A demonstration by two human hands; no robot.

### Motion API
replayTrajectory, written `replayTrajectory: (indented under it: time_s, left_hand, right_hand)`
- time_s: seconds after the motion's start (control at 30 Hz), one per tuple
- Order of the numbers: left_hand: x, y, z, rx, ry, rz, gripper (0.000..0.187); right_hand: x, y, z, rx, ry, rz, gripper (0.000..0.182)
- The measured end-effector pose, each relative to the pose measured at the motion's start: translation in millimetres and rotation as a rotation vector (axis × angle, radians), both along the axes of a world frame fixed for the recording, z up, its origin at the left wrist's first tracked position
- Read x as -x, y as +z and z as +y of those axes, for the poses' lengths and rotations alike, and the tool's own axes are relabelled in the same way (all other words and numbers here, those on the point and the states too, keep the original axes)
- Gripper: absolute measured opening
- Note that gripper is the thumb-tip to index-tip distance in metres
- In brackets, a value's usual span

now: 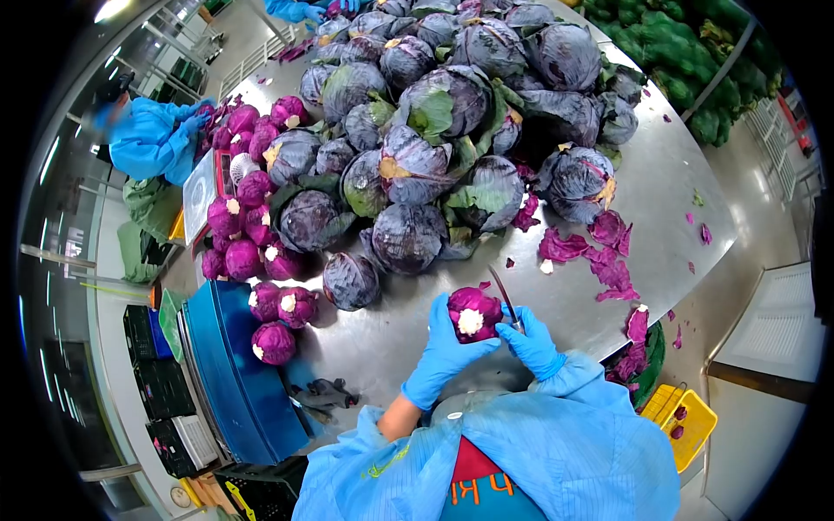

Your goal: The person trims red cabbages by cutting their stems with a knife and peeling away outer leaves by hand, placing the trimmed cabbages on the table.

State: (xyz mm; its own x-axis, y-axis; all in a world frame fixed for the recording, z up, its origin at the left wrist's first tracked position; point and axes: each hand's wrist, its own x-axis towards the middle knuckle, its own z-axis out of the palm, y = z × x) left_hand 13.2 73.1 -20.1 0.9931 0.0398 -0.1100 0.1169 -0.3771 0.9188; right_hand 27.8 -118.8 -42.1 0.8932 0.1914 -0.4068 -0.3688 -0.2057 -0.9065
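Note:
In the head view, a peeled red cabbage (467, 306), bright purple with its white cut stem facing me, sits in my blue-gloved left hand (445, 349), whose fingers wrap round its left side and underside. My right hand (532, 344), gloved too, is closed on the handle of a knife (501, 286). Its thin blade points up and away past the cabbage's right side. The right fingertips touch or nearly touch the cabbage. Just beyond the left hand lies a small unpeeled red cabbage (351, 281). Peeled heads (274, 343) rest to its left.
A heap of unpeeled red cabbages (408, 165) covers the far part of the steel table (686, 191). Loose purple leaves (612, 260) lie at right. A blue bin (239, 365) stands at left, a yellow crate (692, 430) at lower right. A co-worker in blue (152, 139) is at far left.

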Motion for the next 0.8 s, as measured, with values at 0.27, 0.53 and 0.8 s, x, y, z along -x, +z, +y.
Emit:
replayTrajectory:
  time_s: [0.27, 0.53, 0.8]
  left_hand:
    - [-18, 12, -13, -0.425, -0.134, -0.008, 0.123]
    - [-23, 7, -13, -0.380, -0.095, 0.022, 0.125]
    - [-29, 4, -13, -0.349, -0.111, 0.053, 0.119]
  right_hand:
    - [-14, 34, -25, 0.456, 0.260, -0.410, 0.028]
    - [-8, 30, -23, 0.622, 0.444, -0.415, 0.041]
    - [-41, 17, -28, 0.487, 0.567, -0.395, 0.044]
